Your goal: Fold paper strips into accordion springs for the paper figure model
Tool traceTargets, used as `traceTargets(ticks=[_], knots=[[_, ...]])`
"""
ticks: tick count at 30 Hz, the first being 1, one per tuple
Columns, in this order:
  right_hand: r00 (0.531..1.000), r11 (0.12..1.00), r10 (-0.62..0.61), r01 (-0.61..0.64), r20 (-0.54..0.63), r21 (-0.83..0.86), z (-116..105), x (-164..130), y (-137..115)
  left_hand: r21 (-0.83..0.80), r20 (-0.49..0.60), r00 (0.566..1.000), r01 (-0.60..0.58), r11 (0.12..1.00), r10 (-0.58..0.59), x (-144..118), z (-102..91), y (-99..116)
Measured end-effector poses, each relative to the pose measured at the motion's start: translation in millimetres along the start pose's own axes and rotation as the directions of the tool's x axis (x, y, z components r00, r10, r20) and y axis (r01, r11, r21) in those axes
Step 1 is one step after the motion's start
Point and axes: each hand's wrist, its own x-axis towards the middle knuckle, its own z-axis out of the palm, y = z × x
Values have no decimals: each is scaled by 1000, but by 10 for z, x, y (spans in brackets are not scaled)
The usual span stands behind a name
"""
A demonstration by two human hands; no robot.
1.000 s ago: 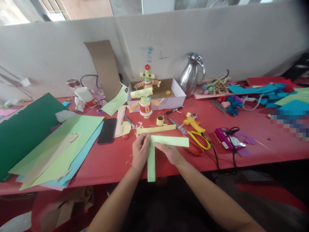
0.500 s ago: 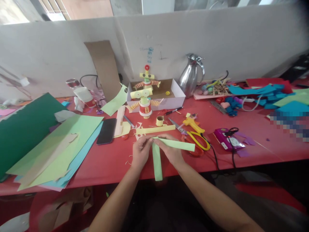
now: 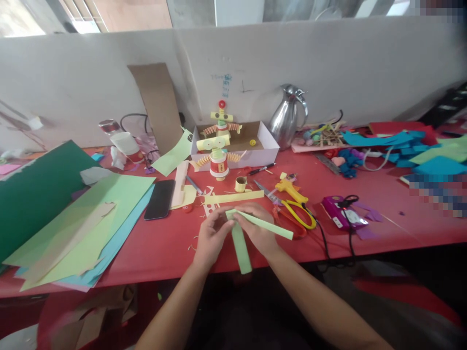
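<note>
At lower centre of the frame, two light-green paper strips (image 3: 242,245) joined at a corner are pinched by the left hand (image 3: 210,237) and right hand (image 3: 257,228) above the red table (image 3: 383,228), near yellow-handled scissors (image 3: 292,206), with illegible blue scribbles (image 3: 226,82) on the wall.

A long worktop (image 3: 401,228) covered in red ran across the view. Behind it stood a pale grey partition wall (image 3: 328,63), lightly scribbled in blue near its middle. Above the partition, daylight entered at the upper left (image 3: 78,12). The space beneath the worktop lay in shadow.
</note>
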Motion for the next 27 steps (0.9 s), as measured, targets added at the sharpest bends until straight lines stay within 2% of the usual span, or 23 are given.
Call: traceTargets(ticks=[2, 5, 7, 10, 12, 15, 19, 23, 25, 27], knots=[[1000, 998, 15, -16, 22, 54, -16, -22, -22, 36, -39, 999, -8, 999, 10, -77, -1, 28], [999, 987, 3, -10, 44, 158, -41, -82, -92, 158, -123, 988, -71, 985, 91, -208, -3, 124], [999, 979, -17, 8, 40, 203, -64, -134, -159, 218, -140, 981, -101, 971, 133, -297, 2, 232], [999, 959, -34, 31, 5, 281, -109, -205, -271, 227, -99, 989, -88, 970, 113, -409, 17, 434], [999, 952, -45, 50, -21, 302, -143, -236, -340, 140, -36, 999, -27, 990, 32, -455, 26, 557], [994, 962, -108, 109, -20, 250, -194, -257, -422, -55, 29, 995, 96, 994, -94, -481, 31, 661], [967, 963, -253, 253, -13, 96, -242, -276, -511, -195, -5, 989, 145, 970, -149, -490, 32, 635], [913, 913, -408, 408, -5, -12, -259, -278, -613, -127, -80, 990, 109, 986, -119, -536, 22, 575], [919, 919, -395, 395, 14, 1, -262, -269, -659, -40, -107, 992, 69, 997, -73, -567, 10, 578], [947, 947, -321, 320, 23, 34, -259, -265, -686, 32, -119, 992, 38, 999, -34, -594, 1, 599]])
